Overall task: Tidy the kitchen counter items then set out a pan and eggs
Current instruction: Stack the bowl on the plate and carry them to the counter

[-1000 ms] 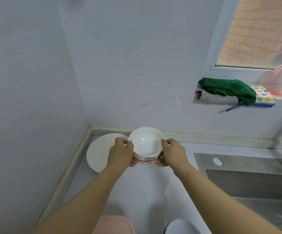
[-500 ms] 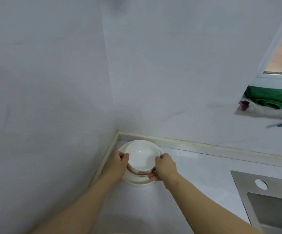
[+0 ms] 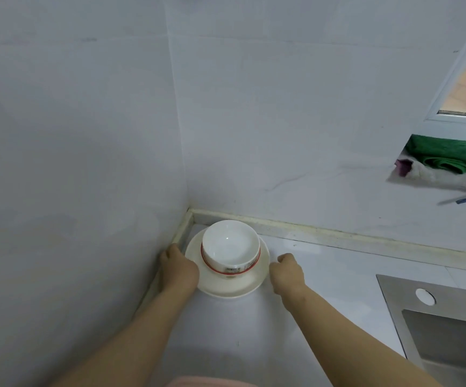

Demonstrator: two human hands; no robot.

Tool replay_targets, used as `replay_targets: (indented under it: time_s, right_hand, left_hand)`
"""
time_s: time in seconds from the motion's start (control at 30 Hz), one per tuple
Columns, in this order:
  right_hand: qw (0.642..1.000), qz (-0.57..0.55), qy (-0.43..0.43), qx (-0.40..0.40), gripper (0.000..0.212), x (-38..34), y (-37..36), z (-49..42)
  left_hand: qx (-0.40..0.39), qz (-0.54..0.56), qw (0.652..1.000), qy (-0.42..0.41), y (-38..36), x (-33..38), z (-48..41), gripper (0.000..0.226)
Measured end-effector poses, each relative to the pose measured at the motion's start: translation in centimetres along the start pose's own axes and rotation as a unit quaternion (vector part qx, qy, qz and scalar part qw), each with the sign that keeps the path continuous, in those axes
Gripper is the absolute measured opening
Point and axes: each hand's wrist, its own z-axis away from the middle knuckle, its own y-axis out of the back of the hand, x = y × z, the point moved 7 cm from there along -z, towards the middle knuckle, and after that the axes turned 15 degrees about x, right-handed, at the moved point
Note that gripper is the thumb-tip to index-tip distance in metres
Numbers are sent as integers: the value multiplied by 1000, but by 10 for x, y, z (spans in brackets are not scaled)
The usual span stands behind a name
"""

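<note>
Since the bowl (image 3: pixel 230 244) sits upright in the middle of the plate (image 3: pixel 226 289), and the pair is tucked into the back corner of the table (image 3: pixel 324 275) where the two walls meet, I'd call this bit of the tidying pretty much done. Stacking makes sense: one footprint instead of two. The corner also puts it well apart from the sink (image 3: pixel 393 291) on the right, so there's room up front for a pan and eggs. Neither of those is in view, so that half isn't started as far as I can see.

Left grip (image 3: pixel 180 270) is down against the plate's left rim, squeezed between plate and wall. Its fingers are curled under and hidden from me, so I can't tell if it's pinching the rim or just lying alongside. Right grip (image 3: pixel 287 270) sits just beside the right rim, fingers loosely curled with nothing in them, so released. My guess is both flank the plate to steady it or nudge it square into the corner.

Only worry: it's a glazed bowl on a glazed plate, so a sideways bump could slide it. The green cloth (image 3: pixel 449 152) up on the sill at right isn't involved.
</note>
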Motion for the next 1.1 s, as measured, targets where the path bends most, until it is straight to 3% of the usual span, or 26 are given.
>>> replay_targets:
  time_s: [0.07,0.13,0.23,0.4,0.5,0.67,0.77,1.1]
  right_hand:
    - [999,7,-26,-40,38,9,-8,0]
    - [997,-9,-51,-64,28,15,-15,4]
    - [996,-11,-44,-76,17,16,-23,5]
    - [996,-40,-41,-75,16,11,-22,10]
    - [995,-61,-42,-73,21,6,-15,14]
    - [992,-83,-47,-81,29,9,-7,16]
    - [992,-102,-42,-68,25,13,6,17]
    - [983,-179,-21,29,21,21,97,33]
  left_hand:
    - [-5,-25,1000,12,-2,-2,1,50]
    - [-13,-41,999,15,-5,-4,-1,46]
    - [-25,-60,998,14,-14,-8,-4,42]
    - [-68,-54,996,23,-21,-14,-3,30]
    - [-106,6,993,51,-24,-14,3,15]
    - [-124,109,982,86,-35,-19,3,20]
    - [-124,145,977,96,-39,-15,14,11]
    - [-147,237,959,55,-25,45,74,6]
